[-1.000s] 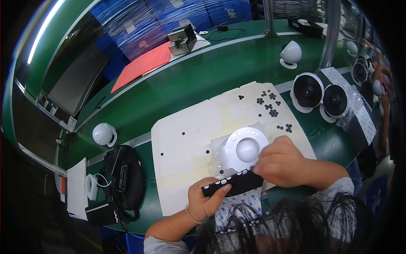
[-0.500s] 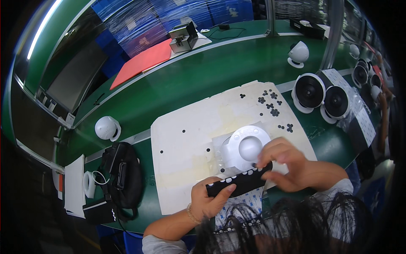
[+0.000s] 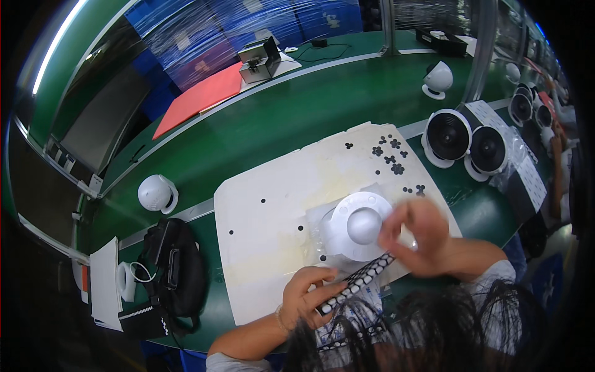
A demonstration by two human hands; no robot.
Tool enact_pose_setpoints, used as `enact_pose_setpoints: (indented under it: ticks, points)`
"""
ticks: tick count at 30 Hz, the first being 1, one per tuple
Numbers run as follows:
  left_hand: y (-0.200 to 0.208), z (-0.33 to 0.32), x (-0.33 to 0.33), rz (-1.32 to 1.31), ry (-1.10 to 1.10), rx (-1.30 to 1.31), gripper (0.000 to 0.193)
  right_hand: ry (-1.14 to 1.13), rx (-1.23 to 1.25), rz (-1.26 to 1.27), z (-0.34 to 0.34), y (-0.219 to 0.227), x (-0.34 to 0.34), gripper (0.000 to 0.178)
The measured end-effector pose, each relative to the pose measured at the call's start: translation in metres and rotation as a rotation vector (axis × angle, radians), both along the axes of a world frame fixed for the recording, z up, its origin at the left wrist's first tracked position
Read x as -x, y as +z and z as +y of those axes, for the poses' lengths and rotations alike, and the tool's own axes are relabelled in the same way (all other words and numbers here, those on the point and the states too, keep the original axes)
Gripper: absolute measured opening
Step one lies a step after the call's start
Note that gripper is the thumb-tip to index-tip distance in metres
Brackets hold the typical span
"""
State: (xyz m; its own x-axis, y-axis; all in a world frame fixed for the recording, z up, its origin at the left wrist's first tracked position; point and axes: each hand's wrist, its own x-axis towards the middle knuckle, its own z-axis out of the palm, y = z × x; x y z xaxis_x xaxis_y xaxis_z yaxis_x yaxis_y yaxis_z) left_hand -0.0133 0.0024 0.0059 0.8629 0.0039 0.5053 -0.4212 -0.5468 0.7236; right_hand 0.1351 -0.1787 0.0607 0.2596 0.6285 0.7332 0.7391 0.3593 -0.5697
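Note:
My left hand is closed on the left end of a black strip with rows of white spots, tilted up to the right. At the strip's upper right end, my right hand is blurred, thumb and fingertips brought together in a pinch. Anything between those fingertips is too smeared to make out. Just left of the right hand, a white round base with a domed centre lies on clear plastic film. Beneath is a large off-white board with small black round pads scattered and clustered on it.
White ball-shaped units stand at the left and far right. Two black-fronted round units sit right of the board. A black bag and a white tape roll lie left. A metal box stands behind.
The strip has turned so its rows of white spots face up. My right hand has moved slightly up, away from the strip's end. The whole view has shifted a little.

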Motion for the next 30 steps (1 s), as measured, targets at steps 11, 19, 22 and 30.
enact_pose_setpoints:
  ticks: [11,19,22,30]
  points:
    - [-0.024,0.018,-0.015,-0.047,-0.321,-0.296,0.033,-0.021,0.134,0.655,0.004,0.009,-0.025,0.066]
    - [-0.018,0.012,-0.017,-0.112,-0.244,-0.241,0.026,-0.096,0.185,0.509,0.002,0.006,-0.024,0.066]
    - [-0.009,0.01,-0.014,-0.105,-0.228,-0.245,0.026,-0.118,0.191,0.437,0.003,0.007,-0.022,0.066]
    - [-0.014,0.01,-0.013,-0.055,-0.246,-0.271,0.027,-0.086,0.167,0.513,0.002,0.005,-0.021,0.066]
